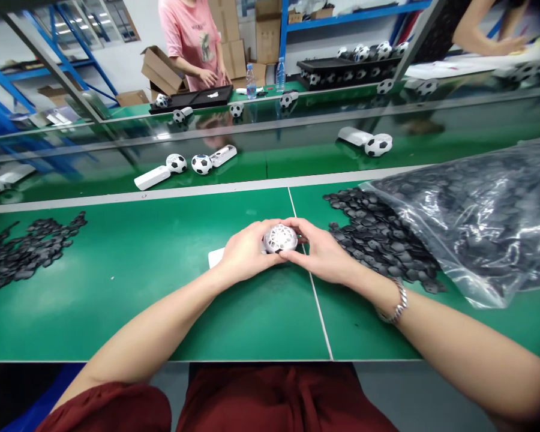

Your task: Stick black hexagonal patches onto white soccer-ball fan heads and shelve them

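Observation:
My left hand (243, 252) and my right hand (321, 249) meet over the green table (139, 282), both closed around a white ball-shaped fan head (280, 238) with an open lattice shell. Its white handle (216, 257) sticks out to the left under my left hand. A silver bracelet (398, 306) sits on my right wrist. A heap of small black hexagon pieces (378, 234) lies just right of my right hand.
A clear plastic bag (481, 210) of black pieces spills at right. Another black pile (27, 249) lies at left. Finished football fans (189, 165) (369, 143) lie on the conveyor belt beyond. A person in pink (191, 39) works at a black tray (198, 99); another person's arm (481, 36) is at top right.

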Available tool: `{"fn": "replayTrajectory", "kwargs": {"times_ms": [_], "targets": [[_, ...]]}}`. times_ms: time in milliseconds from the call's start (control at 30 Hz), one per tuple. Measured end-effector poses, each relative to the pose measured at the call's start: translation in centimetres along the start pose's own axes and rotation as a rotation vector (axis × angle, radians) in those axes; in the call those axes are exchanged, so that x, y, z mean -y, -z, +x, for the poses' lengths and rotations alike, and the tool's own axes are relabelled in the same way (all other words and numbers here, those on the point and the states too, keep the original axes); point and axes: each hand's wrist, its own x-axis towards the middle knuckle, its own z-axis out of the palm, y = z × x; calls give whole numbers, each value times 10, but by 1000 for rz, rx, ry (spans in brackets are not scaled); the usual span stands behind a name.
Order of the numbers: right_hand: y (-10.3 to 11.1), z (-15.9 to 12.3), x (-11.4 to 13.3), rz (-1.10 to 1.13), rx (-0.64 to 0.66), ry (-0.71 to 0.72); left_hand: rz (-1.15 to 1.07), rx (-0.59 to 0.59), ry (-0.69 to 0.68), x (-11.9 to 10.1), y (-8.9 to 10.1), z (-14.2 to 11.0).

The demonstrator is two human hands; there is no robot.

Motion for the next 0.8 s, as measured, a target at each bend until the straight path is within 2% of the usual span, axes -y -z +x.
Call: {"fn": "replayTrajectory", "kwargs": {"times_ms": [100,200,267,333,500,600,700,800], "targets": [[20,3,-9,-133,-14,-64,60,7,7,2,-1,-2],[48,3,-23,-538,-107,-228,98,9,23,2,0,-4],[62,2,-31,-784,-98,-333,116,6,0,1,0,-5],[68,2,-34,-908,-54,-387,154,-6,-56,1,2,-5],[60,2,-23,-1070,49,-358,249,-53,-100,7,4,-2],[56,2,-23,-1124,34,-328,237,-63,-136,13,4,-1],[56,1,-29,-1085,-16,-288,223,-50,-138,14,4,-2],[55,3,-28,-886,-49,-199,196,8,-145,12,6,-2]]}}
